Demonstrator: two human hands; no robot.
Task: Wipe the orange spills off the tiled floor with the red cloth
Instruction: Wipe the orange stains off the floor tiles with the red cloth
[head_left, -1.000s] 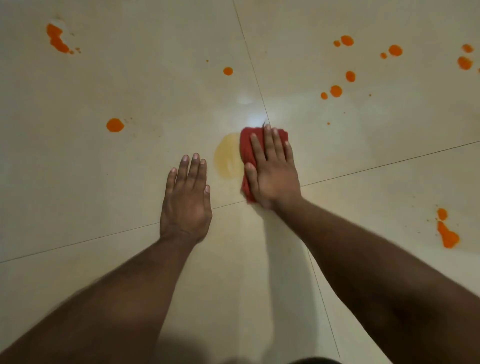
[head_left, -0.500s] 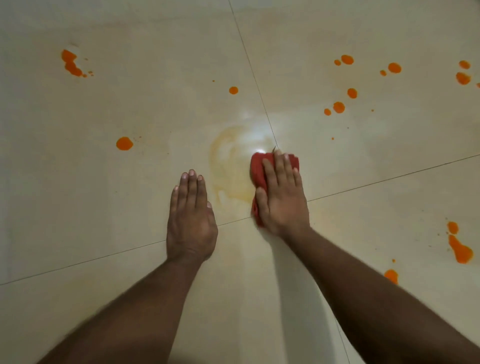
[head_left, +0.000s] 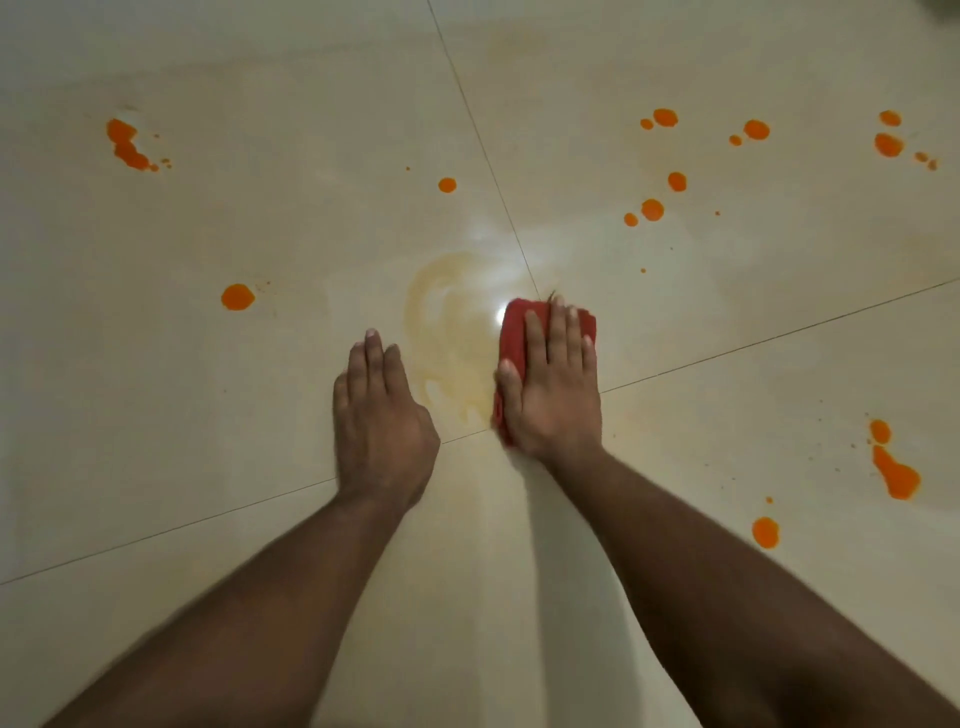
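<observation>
Cloth (head_left: 519, 332) work has pulled back toward the person over the last second: the red cloth, flat under the right hand (head_left: 550, 384), now sits at the near right edge of the pale smear (head_left: 452, 338), which has grown into a thin yellowish film. That spill looks broken up but not lifted, so another pass seems needed. The right hand's fingers lie straight, pressing the cloth down. The left hand (head_left: 382, 415) rests flat on the floor (head_left: 208, 415) just left of the smear, holding nothing. One cloth, two hands, and roughly nine bright orange patches and clusters of drops, all well away from the smear and untouched.
</observation>
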